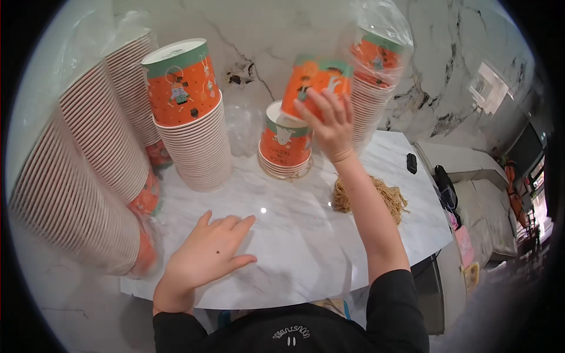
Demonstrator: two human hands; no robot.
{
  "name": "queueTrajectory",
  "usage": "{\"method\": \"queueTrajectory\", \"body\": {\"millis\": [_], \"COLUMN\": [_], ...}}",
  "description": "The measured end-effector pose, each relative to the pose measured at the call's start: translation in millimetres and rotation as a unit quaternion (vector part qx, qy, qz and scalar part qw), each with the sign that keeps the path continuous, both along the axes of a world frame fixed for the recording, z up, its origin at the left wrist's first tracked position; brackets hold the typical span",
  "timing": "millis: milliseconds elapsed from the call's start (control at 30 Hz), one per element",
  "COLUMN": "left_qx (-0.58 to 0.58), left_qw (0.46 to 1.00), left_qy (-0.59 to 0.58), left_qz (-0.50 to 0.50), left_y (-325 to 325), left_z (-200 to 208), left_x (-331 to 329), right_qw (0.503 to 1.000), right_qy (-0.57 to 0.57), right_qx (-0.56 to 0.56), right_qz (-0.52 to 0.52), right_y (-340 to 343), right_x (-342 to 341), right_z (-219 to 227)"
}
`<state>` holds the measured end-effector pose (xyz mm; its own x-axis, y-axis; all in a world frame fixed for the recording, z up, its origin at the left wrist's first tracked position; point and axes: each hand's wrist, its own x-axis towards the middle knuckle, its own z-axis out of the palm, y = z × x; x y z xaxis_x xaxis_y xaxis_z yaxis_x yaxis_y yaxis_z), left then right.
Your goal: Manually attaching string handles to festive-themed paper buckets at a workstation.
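A black shirt (235, 332) sat nearest; the left hand (215, 250) spread empty over a white marbled table (300, 229), and the right hand (331, 120) grasped a tilted orange-and-green paper cup (315, 76) near a short cup stack (283, 145).

the cups (318, 77) are orange (banded green), the tabletop (288, 241) grey-veined white.

A marbled white counter (294, 235) stands against a wall (438, 56) veined in dark grey; a small black object (411, 163) lies on the surface near the right edge; a pale four-sided patch (489, 88) shows on the wall above; farther right sits a grey sofa (479, 206), with a long black item (445, 187) at its near side; below that are a pink item (464, 247) and a yellowish one (471, 276), both unclear.
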<state>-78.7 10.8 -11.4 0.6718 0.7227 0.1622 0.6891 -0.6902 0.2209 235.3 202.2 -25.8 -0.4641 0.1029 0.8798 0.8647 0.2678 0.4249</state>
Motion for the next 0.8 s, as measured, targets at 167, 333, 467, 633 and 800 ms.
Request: {"method": "queueTrajectory", "body": {"millis": [167,333,467,633,800], "left_qx": [0.032,0.175,0.379,0.402,0.229], "left_qw": [0.992,0.912,0.836,0.791,0.842], "left_qy": [-0.101,-0.330,-0.329,-0.356,-0.434], "left_qz": [0.064,0.169,0.219,0.294,0.224], "left_y": [11.3,57.9,106.9,167.1,200.6], "left_z": [15.7,37.2,64.5,85.7,97.5], "left_x": [-28.0,-28.3,-40.6,-56.4,-77.9], "right_qw": [0.995,0.975,0.960,0.957,0.833], "right_qy": [0.011,-0.050,-0.050,0.239,0.440], "right_qx": [-0.089,-0.181,-0.205,-0.124,-0.282], "right_qz": [0.046,0.122,0.187,0.107,0.181], "right_y": [2.4,8.7,2.6,-3.3,16.4], "right_x": [-36.7,-17.1,-15.7,-23.9,-17.5], "right_z": [-42.5,-57.1,-57.8,-38.9,-22.1]}}
